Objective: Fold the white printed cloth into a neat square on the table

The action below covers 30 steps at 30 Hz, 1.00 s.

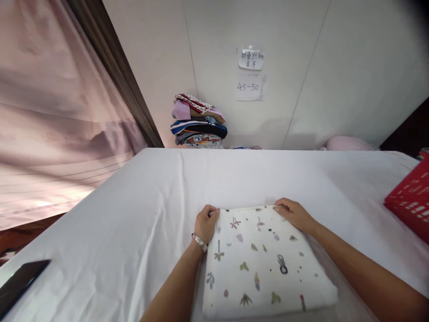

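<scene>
A folded white cloth with small printed leaves, palms and other motifs lies near the front of the table. At its far left corner, my left hand pinches the edge between thumb and fingers; a bracelet is on that wrist. My right hand grips the far right corner, fingers over the edge. The cloth is folded into a thick, roughly square pad lying flat, its near edge a little rounded. How many layers it has cannot be made out.
A white sheet with creases covers the table. A red plastic basket stands at the right, a dark flat object at the left. Behind the table are a stack of folded clothes, paper signs and a pink curtain.
</scene>
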Each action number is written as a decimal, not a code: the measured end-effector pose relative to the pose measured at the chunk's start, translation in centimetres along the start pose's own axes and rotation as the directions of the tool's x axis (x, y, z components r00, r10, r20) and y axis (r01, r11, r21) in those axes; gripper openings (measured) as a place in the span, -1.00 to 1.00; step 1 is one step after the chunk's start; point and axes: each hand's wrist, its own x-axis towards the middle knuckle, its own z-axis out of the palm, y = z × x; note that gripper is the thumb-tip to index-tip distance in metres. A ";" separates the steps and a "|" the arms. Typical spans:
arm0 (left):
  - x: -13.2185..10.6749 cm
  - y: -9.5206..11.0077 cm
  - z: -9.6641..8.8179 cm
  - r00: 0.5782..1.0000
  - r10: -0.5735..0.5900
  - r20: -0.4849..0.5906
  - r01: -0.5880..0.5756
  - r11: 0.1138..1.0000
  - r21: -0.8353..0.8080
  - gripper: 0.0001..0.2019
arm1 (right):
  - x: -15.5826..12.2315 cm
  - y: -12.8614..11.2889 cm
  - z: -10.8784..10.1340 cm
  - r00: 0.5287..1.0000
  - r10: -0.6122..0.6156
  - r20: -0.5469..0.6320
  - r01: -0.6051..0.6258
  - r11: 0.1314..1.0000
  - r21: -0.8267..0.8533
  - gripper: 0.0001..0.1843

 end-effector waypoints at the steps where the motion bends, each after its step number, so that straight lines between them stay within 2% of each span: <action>1: 0.0 0.0 0.0 1.000 0.003 -0.007 -0.003 1.000 0.000 -0.78 | 0.2 0.0 0.1 1.000 -0.006 -0.017 0.006 1.000 0.001 -0.74; 4: 0.0 -0.1 0.0 1.000 0.005 -0.018 -0.005 1.000 0.000 -0.79 | 0.6 -0.1 0.3 0.998 -0.024 -0.054 0.023 0.999 -0.027 -0.76; 8: 0.0 -0.2 0.1 1.000 0.010 -0.014 -0.010 1.000 -0.004 -0.80 | 0.5 -0.3 0.3 1.000 -0.027 -0.010 0.026 0.997 -0.073 -0.73; 12: 0.0 -0.4 0.1 1.000 0.021 -0.013 -0.021 1.000 -0.005 -0.80 | 0.1 -0.6 0.2 0.982 -0.187 0.038 0.190 0.978 -0.082 -0.73; 14: 0.0 -0.4 0.2 1.000 0.020 -0.015 -0.020 1.000 -0.004 -0.80 | 0.0 -0.8 0.2 0.974 -0.208 0.088 0.215 0.973 -0.082 -0.77; 20: 0.0 -0.5 0.3 1.000 0.024 -0.013 -0.025 0.999 -0.023 -0.80 | 0.2 -1.9 0.4 0.977 -0.188 0.105 0.197 0.976 -0.090 -0.85; 25: -0.1 -0.3 0.2 1.000 0.015 -0.009 -0.015 0.999 -0.029 -0.79 | 0.8 -2.3 0.4 0.998 -0.058 0.019 0.058 0.998 0.023 -0.83; 30: -0.2 0.1 0.1 1.000 0.006 -0.011 -0.006 1.000 -0.022 -0.78 | 1.5 -2.2 1.1 0.998 0.002 0.059 0.008 0.984 -0.181 -0.86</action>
